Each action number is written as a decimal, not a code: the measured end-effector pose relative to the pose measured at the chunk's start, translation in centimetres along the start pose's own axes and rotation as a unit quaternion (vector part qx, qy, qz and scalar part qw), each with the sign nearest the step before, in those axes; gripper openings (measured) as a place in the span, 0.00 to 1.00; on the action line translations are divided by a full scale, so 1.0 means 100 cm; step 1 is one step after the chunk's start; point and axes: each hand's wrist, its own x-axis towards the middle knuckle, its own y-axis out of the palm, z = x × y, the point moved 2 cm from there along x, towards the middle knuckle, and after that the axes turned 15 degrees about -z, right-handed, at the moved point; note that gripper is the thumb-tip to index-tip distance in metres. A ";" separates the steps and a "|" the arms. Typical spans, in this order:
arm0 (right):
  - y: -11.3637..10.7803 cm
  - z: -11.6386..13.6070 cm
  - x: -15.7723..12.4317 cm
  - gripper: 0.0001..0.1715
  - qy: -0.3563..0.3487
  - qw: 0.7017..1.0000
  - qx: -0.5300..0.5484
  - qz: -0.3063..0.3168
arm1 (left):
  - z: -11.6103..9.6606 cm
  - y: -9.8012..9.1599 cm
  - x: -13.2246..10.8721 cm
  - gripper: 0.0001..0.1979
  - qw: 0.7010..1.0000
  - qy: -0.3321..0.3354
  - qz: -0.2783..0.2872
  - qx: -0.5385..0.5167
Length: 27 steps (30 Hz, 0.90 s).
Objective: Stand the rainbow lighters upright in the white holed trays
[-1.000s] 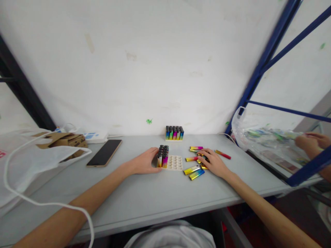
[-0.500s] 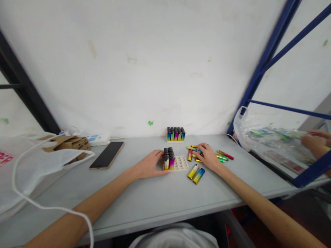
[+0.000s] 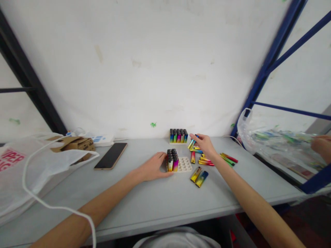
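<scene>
My left hand [image 3: 154,168] grips the left end of a white lighter tray [image 3: 185,165], with thumb at the near side and fingers at the far side. Upright lighters with black tops [image 3: 172,160] fill the tray's left part; round holes show on its right. Above the loose pile, my right hand [image 3: 205,144] pinches a shiny blue-and-gold lighter [image 3: 191,143], tilted; whether a second one is in the grasp I cannot tell. Below that hand lie several red, gold and blue lighters [image 3: 204,161]. Two more lighters [image 3: 199,176] rest side by side nearer me.
A full lighter tray [image 3: 178,136] stands by the wall. Red and green lighters [image 3: 229,159] lie right of my wrist. To the left are a phone [image 3: 111,156], a cardboard box [image 3: 74,148] and a plastic bag [image 3: 46,172]. Another person's hand [image 3: 322,146] is beyond the blue frame [image 3: 266,74].
My right hand has lifted off the loose pile with a blue-and-gold lighter, moving up and slightly left. My left hand still grips the tray. The view has shifted a little.
</scene>
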 end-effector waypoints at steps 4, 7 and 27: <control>0.014 -0.009 0.002 0.43 0.010 0.999 0.035 -0.017 | -0.001 -0.002 0.000 0.33 1.000 0.004 0.001 -0.003; 0.016 -0.021 -0.002 0.44 0.036 0.996 0.078 -0.003 | 0.000 -0.002 0.000 0.33 1.000 0.004 0.001 -0.001; 0.024 -0.019 -0.037 0.31 -0.035 0.998 -0.044 -0.004 | 0.004 -0.001 0.000 0.35 1.000 0.008 0.003 -0.003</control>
